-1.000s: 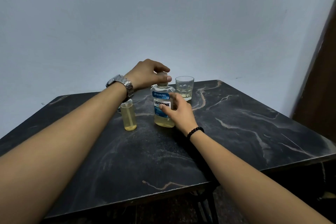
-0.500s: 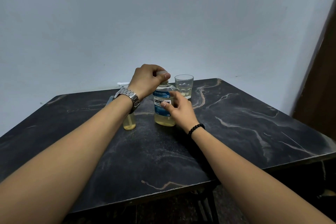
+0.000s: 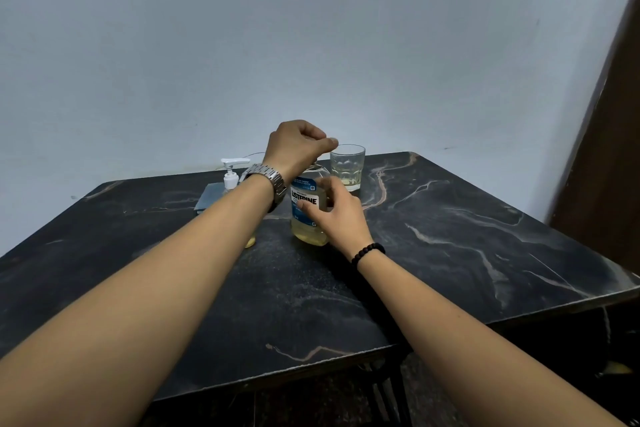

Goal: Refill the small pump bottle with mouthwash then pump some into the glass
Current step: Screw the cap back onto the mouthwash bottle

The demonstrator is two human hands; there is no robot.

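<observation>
We see a Listerine mouthwash bottle (image 3: 309, 210) standing upright on the dark marbled table (image 3: 450, 236), a little left of the middle and toward the far side. It is clear, holds pale yellow liquid in its lower part and carries a blue and white label.

The right hand (image 3: 337, 213) sits against the bottle's right flank, its thumb lying across the label and its fingers curved round the side, so it holds the bottle's body. A black bead bracelet (image 3: 367, 252) circles that wrist.

The left hand (image 3: 298, 146) is raised above the bottle's neck with its fingers curled in and the thumb tip pressed to the fingertips. It hides the top of the bottle, and we cannot tell whether the cap is in that pinch or anything at all. A metal watch (image 3: 268, 178) sits on this wrist.

Just right of and beyond the bottle stands the glass (image 3: 347, 166), upright, with a thin layer of yellowish liquid at its bottom. It is near the left hand's fingertips but apart from them.

To the left, the white pump head (image 3: 232, 172) stands at the far side of the table, with a grey flat object (image 3: 209, 198) beside it. The small pump bottle (image 3: 250, 241) is almost wholly hidden behind the left forearm; only a sliver of its yellow base shows at the arm's right edge, left of the mouthwash bottle.

A pale wall (image 3: 311, 45) rises behind the table.
</observation>
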